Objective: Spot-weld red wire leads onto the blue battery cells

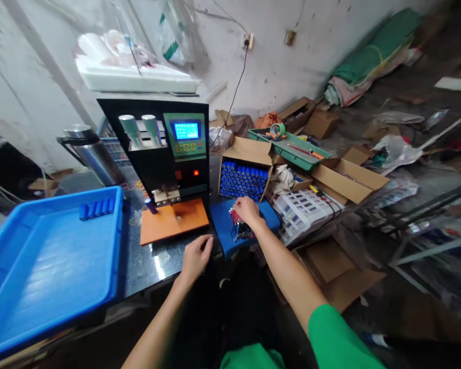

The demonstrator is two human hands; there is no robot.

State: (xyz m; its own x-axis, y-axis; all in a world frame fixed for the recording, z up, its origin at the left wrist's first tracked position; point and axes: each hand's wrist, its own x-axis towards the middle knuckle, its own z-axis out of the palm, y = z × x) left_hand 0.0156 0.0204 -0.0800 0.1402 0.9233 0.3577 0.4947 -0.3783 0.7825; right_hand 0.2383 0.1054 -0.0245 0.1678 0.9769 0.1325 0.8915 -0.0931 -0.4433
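Note:
My right hand [247,209] is over a blue pad [225,233], its fingers pinched at the top of a bunch of thin red and black wire leads [238,225]. How many leads the fingers grip is hidden. My left hand [196,255] hovers at the front edge of the dark table, fingers curled and nothing visible in them. Left of it is an orange board [176,223] under the head of a black machine [138,169] with a lit screen [186,130]. A single blue cylindrical cell [150,206] stands at the board's back left corner.
Behind the pad, an open cardboard box [246,148] holds many blue cells [242,179]. A large blue tray [61,271] on the left carries a short row of cells [97,209]. A steel flask [92,154], green tray [292,148] and white basket [303,212] stand around.

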